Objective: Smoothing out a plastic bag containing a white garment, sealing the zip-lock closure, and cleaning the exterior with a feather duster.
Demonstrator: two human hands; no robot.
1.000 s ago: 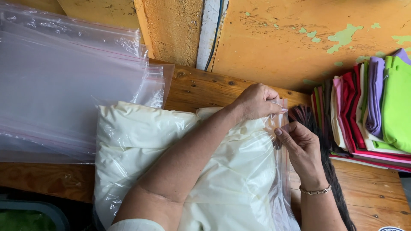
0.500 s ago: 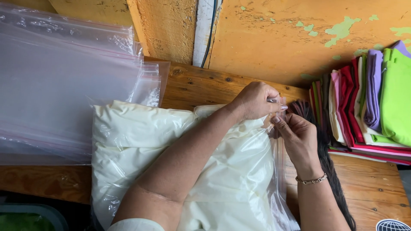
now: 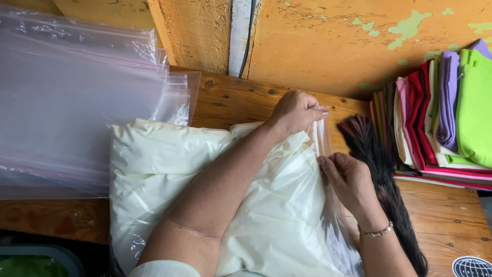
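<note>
Head cam: I see a clear zip bag (image 3: 287, 215) stuffed with cream-white fabric (image 3: 169, 174), lying flat on the wooden tabletop (image 3: 230, 97). Left hand (image 3: 296, 110) reaches across the bag, grip closed, pinching the bag's zip strip (image 3: 322, 134) at its far end. Right hand (image 3: 350, 180) sits nearer me on the same strip, fingertips (image 3: 324, 163) pressed shut on it; thin bracelet (image 3: 375, 232) on that wrist. Stack of empty clear zip bags (image 3: 77, 102) lies left of the packed one, partly under its corner. Dark bristle brush (image 3: 382, 174) lies just right of the right hand. Pile of folded coloured cloths (image 3: 441, 118) leans against the yellow wall (image 3: 333, 41) at far right.
</note>
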